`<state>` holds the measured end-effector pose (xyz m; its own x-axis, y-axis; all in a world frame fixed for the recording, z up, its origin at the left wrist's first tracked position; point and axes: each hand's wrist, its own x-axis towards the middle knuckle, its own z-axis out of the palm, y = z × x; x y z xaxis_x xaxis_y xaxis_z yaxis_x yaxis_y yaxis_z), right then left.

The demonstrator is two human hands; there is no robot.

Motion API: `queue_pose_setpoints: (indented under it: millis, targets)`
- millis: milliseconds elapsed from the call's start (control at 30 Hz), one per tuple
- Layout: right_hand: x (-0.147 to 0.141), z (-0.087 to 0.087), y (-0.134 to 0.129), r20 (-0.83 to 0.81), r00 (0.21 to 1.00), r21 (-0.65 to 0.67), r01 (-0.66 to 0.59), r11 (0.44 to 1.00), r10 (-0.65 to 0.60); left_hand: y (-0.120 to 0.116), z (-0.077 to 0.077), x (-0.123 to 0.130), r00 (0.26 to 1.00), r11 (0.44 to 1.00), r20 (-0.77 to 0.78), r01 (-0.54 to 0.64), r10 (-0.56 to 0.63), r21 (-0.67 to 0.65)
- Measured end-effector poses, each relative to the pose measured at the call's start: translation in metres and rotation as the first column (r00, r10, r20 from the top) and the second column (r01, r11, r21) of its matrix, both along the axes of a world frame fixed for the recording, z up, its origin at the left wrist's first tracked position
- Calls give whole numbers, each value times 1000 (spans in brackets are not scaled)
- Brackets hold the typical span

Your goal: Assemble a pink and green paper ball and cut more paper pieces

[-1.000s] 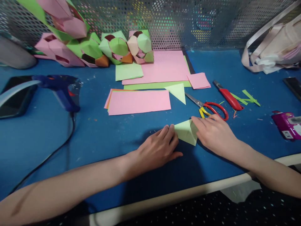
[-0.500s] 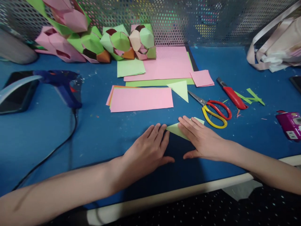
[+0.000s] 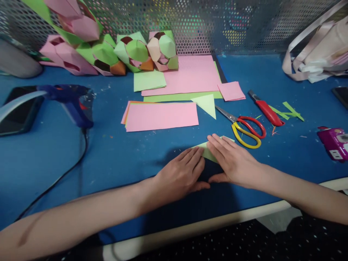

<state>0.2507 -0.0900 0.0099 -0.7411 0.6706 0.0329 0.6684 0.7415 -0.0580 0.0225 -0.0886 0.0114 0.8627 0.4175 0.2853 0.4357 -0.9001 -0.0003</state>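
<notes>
Left hand [image 3: 179,173] and right hand [image 3: 231,160] both palm down, fingers extended, pressing on a pale green paper [image 3: 209,153] that lies on the blue table [image 3: 114,159]. Neither hand is clamped; a narrow bit of the paper shows between my fingertips. Thumb tips close together below it; cannot tell whether they touch. Paper's far right corner pokes out past my right fingers, a thin edge past my left; the rest is covered by my hands. Just beyond my right fingers, scissors [image 3: 235,119], red and yellow handles, blades slightly apart or shut, cannot tell. Past these, to the right, a red cutter [image 3: 269,111], with green scraps [image 3: 293,111] beside it. Farther right of my right hand, a purple device [image 3: 333,143]. Straight ahead of my hands, a pale triangle [image 3: 207,106], its corner by the scissors' tip; pink square [image 3: 232,91] farther off. Ahead of my left hand, pink strips [image 3: 162,116] over orange and green ones. Beyond them, large pink sheet [image 3: 191,77] and green squares [image 3: 149,81]. Row of paper models [image 3: 137,50] at the back, near the mesh [image 3: 197,30]. Far left of my left hand, a blue glue gun [image 3: 74,105], black cord trailing toward my forearm, beside a dark phone [image 3: 17,112].
</notes>
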Motion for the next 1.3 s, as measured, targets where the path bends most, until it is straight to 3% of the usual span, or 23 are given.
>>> queue_pose_setpoints:
  millis: [100, 233, 333, 433, 533, 633, 733, 800, 867, 967, 1067, 1200, 1300]
  targets:
    - [6, 6, 2, -26, 994, 86, 108, 990, -106, 6, 1, 0, 999, 1000, 38, 2, -2, 2]
    - [14, 12, 16, -11, 988, 157, 153, 976, -154, 21, 0, 1, 993, 998, 111, -20, 27, -62]
    - [16, 11, 28, -60, 986, 99, 160, 982, -155, 31, -3, 3, 981, 985, 182, -34, 65, -169]
    - [14, 9, 34, -208, 971, -31, 115, 993, -119, 37, -6, 5, 963, 956, 246, -33, 109, -292]
    - [8, 13, 34, -368, 929, -47, 20, 999, -36, 38, -4, 6, 925, 871, 307, -51, 226, -488]
    - [9, 28, 33, -474, 880, 56, 2, 998, 25, 40, 2, 5, 874, 701, 333, -12, 354, -713]
    - [29, 43, 37, -426, 897, 140, 191, 971, -115, 46, 8, 2, 755, 477, 330, 26, 567, -879]
    - [51, 45, 40, -267, 916, 154, 348, 925, -300, 50, 11, 0, 590, 328, 320, 98, 741, -940]
    - [72, 41, 43, -62, 901, 121, 433, 893, -428, 54, 14, -1, 416, 251, 313, 196, 854, -948]
    - [89, 27, 46, 89, 905, 5, 418, 909, -416, 59, 14, -2, 262, 209, 298, 319, 918, -924]
    - [89, 18, 49, 73, 890, -56, 455, 889, -450, 61, 13, -2, 217, 178, 282, 400, 935, -899]
    - [89, 20, 49, 15, 810, -179, 578, 796, -586, 62, 12, -4, 162, 155, 253, 457, 954, -876]
    - [99, 23, 39, -141, 705, -444, 582, 681, -695, 64, 14, -5, 87, 179, 254, 498, 963, -849]
